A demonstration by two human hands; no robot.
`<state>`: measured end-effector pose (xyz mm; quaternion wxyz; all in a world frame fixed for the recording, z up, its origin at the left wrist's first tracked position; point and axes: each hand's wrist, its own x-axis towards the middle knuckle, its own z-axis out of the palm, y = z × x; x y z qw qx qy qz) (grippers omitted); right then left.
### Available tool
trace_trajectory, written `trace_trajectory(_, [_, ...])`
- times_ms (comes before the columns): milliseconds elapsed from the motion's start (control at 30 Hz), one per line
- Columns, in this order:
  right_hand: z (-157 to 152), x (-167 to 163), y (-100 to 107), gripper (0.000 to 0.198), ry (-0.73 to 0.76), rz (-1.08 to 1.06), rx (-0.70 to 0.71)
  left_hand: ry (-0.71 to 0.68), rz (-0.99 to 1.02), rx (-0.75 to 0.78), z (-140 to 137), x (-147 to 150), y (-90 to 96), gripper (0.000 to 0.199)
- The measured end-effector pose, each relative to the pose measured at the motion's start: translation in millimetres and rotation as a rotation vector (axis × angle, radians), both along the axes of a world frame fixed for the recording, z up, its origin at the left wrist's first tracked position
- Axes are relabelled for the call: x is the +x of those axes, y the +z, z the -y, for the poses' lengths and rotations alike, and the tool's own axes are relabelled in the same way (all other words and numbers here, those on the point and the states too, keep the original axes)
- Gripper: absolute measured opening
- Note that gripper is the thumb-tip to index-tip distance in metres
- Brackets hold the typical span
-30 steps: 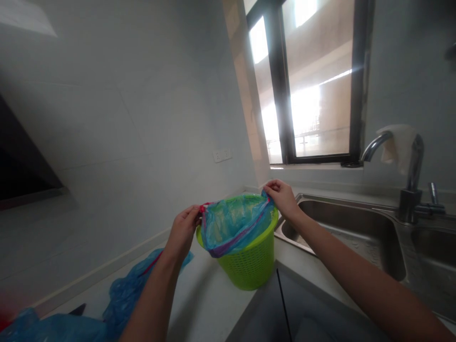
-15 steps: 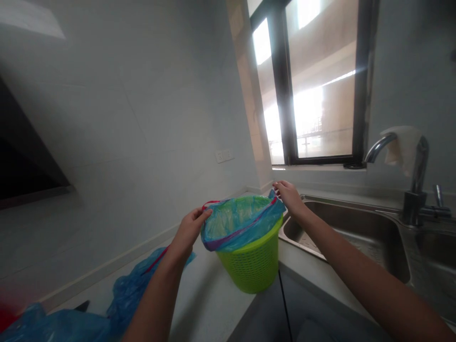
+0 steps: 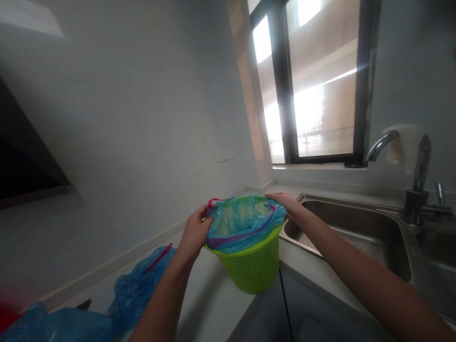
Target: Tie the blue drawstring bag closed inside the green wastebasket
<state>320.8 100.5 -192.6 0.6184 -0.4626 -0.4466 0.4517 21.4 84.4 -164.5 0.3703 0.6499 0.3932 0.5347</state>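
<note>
A translucent blue garbage bag (image 3: 237, 242) with a red-purple drawstring lines a lime-green perforated plastic basket (image 3: 251, 268), its top folded out over the rim. My left hand (image 3: 196, 232) grips the bag's edge at the left side of the rim, thumb on the outside. At the far right of the rim, my right hand (image 3: 287, 204) is closed on the bag's edge; its fingertips are partly hidden behind the plastic. The basket stands upright on the white countertop (image 3: 204, 304), close to the counter's front edge.
More crumpled blue bags (image 3: 133, 289) lie on the counter at left, near a blurred red thing (image 3: 9, 313). To the right is a steel sink (image 3: 356, 228) with a faucet (image 3: 415, 204), a cloth (image 3: 401, 142) draped over it. A wall socket (image 3: 224, 155) and window are behind.
My left hand has shifted slightly right and inward with the bag's edge. My right hand has come down onto the rim, and the bag's raised right corner now lies lower.
</note>
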Motion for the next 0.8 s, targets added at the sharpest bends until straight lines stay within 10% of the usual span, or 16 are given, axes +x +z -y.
trace_trajectory(200, [-2.1, 2.7, 5.7, 0.019, -0.275, 0.171, 0.361, -0.024, 0.079, 0.042, 4.1, 6.5, 1.1, 0.056])
trace_trajectory(333, [-0.3, -1.5, 7.7, 0.024, -0.196, 0.18, 0.594, -0.014, 0.138, -0.009, 1.3, 5.2, -0.1, 0.063])
trace_trajectory(800, [5.8, -16.2, 5.7, 0.035, 0.019, 0.013, 0.424, 0.358, 0.477, 0.133, -11.9, -3.2, -8.1, 0.033])
